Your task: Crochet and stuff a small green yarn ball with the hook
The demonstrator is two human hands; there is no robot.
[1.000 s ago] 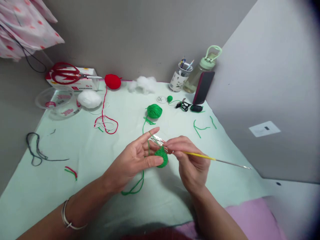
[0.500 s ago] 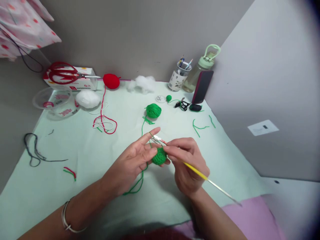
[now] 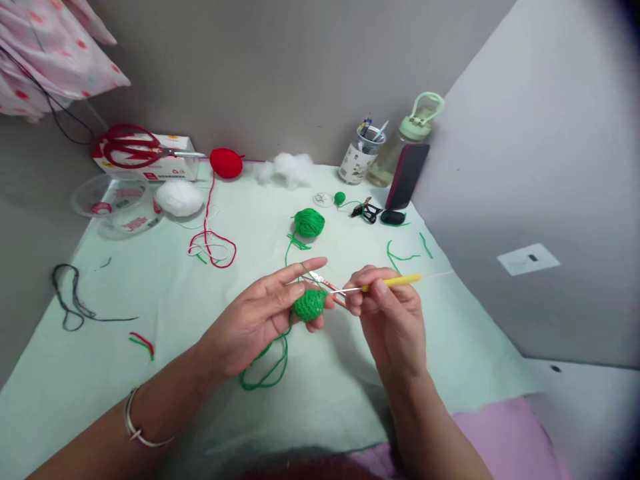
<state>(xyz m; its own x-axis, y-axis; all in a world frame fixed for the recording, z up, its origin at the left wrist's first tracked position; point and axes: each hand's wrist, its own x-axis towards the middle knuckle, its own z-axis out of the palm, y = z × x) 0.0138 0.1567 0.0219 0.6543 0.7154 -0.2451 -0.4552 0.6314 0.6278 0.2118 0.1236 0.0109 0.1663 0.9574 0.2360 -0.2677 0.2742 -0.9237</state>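
My left hand [image 3: 260, 313] pinches a small green crocheted piece [image 3: 309, 305] between thumb and fingers, its index finger stretched out with green yarn [image 3: 265, 370] running over it. My right hand [image 3: 387, 313] grips a yellow-handled crochet hook [image 3: 390, 282], whose metal tip points left at the green piece. The yarn trails down in a loop on the pale green cloth [image 3: 165, 320] and leads back to a green yarn ball [image 3: 309, 222].
At the back stand a box with red scissors [image 3: 131, 148], a red yarn ball [image 3: 226, 163], white stuffing [image 3: 287, 168], a clear bowl [image 3: 113, 200], a pen jar [image 3: 361, 155], a bottle [image 3: 405, 137] and a phone [image 3: 407, 175]. Yarn scraps and a black cord [image 3: 75, 307] lie around.
My right hand has swung the hook's handle up from pointing down-right to pointing right and level. The green piece has turned slightly in my left hand, and the yarn loop has shifted.
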